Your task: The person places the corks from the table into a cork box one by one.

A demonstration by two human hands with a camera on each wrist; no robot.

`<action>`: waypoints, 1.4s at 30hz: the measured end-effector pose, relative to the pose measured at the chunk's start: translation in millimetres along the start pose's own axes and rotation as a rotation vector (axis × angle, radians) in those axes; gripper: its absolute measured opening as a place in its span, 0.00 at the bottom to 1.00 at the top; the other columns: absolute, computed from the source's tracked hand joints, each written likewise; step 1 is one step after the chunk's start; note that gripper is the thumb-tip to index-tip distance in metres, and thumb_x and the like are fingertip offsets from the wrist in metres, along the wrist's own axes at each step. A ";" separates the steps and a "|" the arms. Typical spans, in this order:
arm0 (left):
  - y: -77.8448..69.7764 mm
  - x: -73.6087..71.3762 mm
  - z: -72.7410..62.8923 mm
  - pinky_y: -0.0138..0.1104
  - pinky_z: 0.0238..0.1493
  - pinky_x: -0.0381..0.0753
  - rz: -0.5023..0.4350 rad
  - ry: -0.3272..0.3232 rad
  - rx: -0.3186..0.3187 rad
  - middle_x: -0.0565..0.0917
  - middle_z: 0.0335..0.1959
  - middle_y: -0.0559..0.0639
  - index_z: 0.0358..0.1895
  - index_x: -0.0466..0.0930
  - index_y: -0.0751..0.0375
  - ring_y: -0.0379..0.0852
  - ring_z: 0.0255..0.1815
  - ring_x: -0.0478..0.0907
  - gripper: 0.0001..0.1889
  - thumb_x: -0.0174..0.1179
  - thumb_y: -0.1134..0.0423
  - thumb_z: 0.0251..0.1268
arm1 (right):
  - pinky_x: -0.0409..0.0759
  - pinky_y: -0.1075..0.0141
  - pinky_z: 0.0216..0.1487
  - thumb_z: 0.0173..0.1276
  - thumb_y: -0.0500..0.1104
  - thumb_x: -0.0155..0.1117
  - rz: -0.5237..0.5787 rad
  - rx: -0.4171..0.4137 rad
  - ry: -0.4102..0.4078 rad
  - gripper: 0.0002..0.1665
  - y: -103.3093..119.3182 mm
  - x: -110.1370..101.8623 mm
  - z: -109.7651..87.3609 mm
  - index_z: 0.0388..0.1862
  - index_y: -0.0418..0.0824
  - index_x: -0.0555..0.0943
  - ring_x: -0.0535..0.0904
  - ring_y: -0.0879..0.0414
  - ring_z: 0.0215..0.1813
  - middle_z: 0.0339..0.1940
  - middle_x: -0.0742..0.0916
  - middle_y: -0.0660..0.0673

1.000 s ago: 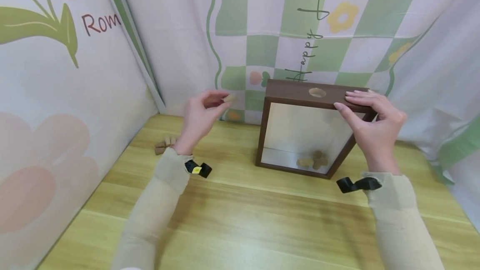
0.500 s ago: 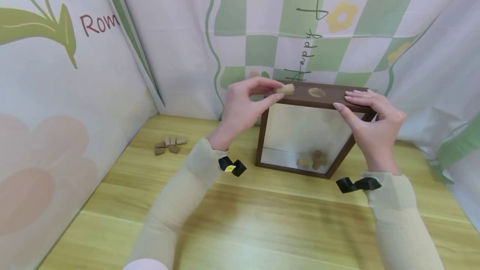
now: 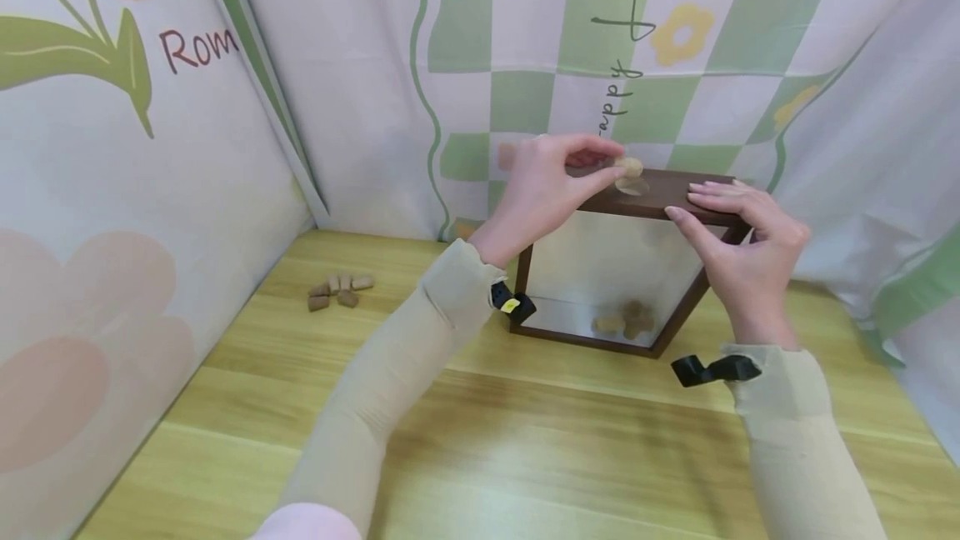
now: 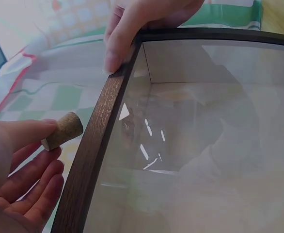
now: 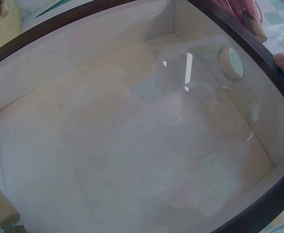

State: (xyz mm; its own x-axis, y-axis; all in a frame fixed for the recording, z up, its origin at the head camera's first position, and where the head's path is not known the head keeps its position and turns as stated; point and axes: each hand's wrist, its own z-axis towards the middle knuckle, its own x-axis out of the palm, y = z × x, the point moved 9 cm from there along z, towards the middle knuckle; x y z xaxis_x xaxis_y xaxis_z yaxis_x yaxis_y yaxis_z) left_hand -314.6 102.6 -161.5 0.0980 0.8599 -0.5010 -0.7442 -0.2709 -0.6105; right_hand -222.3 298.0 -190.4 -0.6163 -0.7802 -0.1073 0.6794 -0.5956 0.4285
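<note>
We see the left hand (image 3: 543,190) pinching a cork (image 3: 632,166) between thumb and fingers, just above the round hole (image 3: 634,187) in the top of the dark-framed box (image 3: 667,188). The cork's long axis lies closer to level than upright, so we judge it crosses the hole's line rather than matching it (whether cork touches rim, we cannot tell). The left hand is nearer the hole; the right hand (image 3: 753,236) rests on the box's right end, fingers laid along the top, thumb at the front edge. Spare corks (image 3: 345,282) lie leftward on the counter (image 3: 480,440).
</note>
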 end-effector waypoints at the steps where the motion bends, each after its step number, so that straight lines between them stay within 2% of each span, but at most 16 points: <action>1: -0.3 2.1 2.4 0.19 0.47 0.76 0.014 0.014 -0.005 0.89 0.46 0.45 0.51 0.88 0.59 0.29 0.41 0.82 0.15 0.72 0.57 0.66 | 0.77 0.60 0.62 0.52 0.33 0.84 0.002 -0.002 -0.001 0.14 0.2 0.1 0.0 0.37 0.29 0.90 0.86 0.56 0.50 0.40 0.89 0.32; 8: -1.2 13.7 12.9 0.19 0.46 0.75 0.099 0.090 -0.023 0.88 0.46 0.43 0.53 0.87 0.57 0.31 0.42 0.81 0.16 0.70 0.54 0.68 | 0.77 0.60 0.62 0.52 0.32 0.84 -0.002 -0.009 -0.007 0.14 0.3 -0.6 -0.1 0.37 0.29 0.90 0.86 0.57 0.50 0.40 0.89 0.32; 13: 3.1 18.7 13.8 0.19 0.48 0.74 0.077 0.127 -0.063 0.87 0.51 0.44 0.58 0.85 0.56 0.31 0.45 0.81 0.20 0.71 0.53 0.66 | 0.77 0.60 0.62 0.52 0.33 0.84 -0.006 -0.013 -0.009 0.14 -0.4 -0.8 -0.3 0.37 0.30 0.90 0.86 0.57 0.50 0.40 0.90 0.33; 16: 5.0 17.3 11.9 0.18 0.50 0.73 0.058 0.123 -0.079 0.86 0.53 0.43 0.61 0.84 0.54 0.32 0.48 0.81 0.23 0.72 0.52 0.65 | 0.77 0.61 0.62 0.52 0.34 0.84 -0.004 -0.014 -0.012 0.14 -0.5 -0.5 -0.5 0.37 0.30 0.90 0.86 0.57 0.50 0.40 0.90 0.33; 22: 9.1 2.6 4.1 0.20 0.52 0.73 0.014 0.041 -0.072 0.86 0.53 0.41 0.60 0.84 0.53 0.29 0.50 0.80 0.22 0.71 0.50 0.65 | 0.78 0.62 0.61 0.52 0.35 0.84 -0.005 -0.011 -0.011 0.15 1.3 -0.4 -0.7 0.37 0.29 0.90 0.86 0.56 0.50 0.40 0.90 0.33; 31: 22.5 -31.5 -16.8 0.25 0.55 0.76 -0.075 -0.138 0.001 0.88 0.49 0.44 0.56 0.87 0.57 0.32 0.51 0.81 0.19 0.74 0.56 0.64 | 0.77 0.63 0.60 0.52 0.33 0.84 -0.007 0.014 -0.012 0.14 1.3 0.0 -1.3 0.36 0.29 0.90 0.86 0.56 0.50 0.39 0.90 0.33; 36: 36.3 -49.9 -32.5 0.28 0.54 0.77 -0.079 -0.187 -0.012 0.88 0.50 0.42 0.55 0.87 0.56 0.31 0.50 0.81 0.18 0.73 0.55 0.64 | 0.77 0.63 0.61 0.52 0.34 0.84 -0.008 0.020 -0.013 0.14 0.4 -0.3 -1.9 0.36 0.29 0.90 0.86 0.55 0.51 0.40 0.90 0.34; 42: 56.7 -72.0 -54.7 0.30 0.54 0.78 -0.046 -0.240 -0.060 0.88 0.49 0.40 0.55 0.88 0.54 0.33 0.50 0.82 0.18 0.73 0.53 0.64 | 0.77 0.63 0.61 0.52 0.35 0.84 -0.023 0.021 -0.009 0.15 -3.0 -0.6 -2.1 0.37 0.30 0.90 0.85 0.56 0.51 0.40 0.90 0.35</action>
State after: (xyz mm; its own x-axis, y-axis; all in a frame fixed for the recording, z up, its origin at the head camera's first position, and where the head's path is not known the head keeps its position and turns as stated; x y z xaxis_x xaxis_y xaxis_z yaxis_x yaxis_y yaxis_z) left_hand -327.8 1.8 -193.6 -0.0344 0.9480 -0.3165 -0.7016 -0.2484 -0.6678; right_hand -223.1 299.9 -193.5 -0.6353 -0.7645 -0.1092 0.6565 -0.6090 0.4450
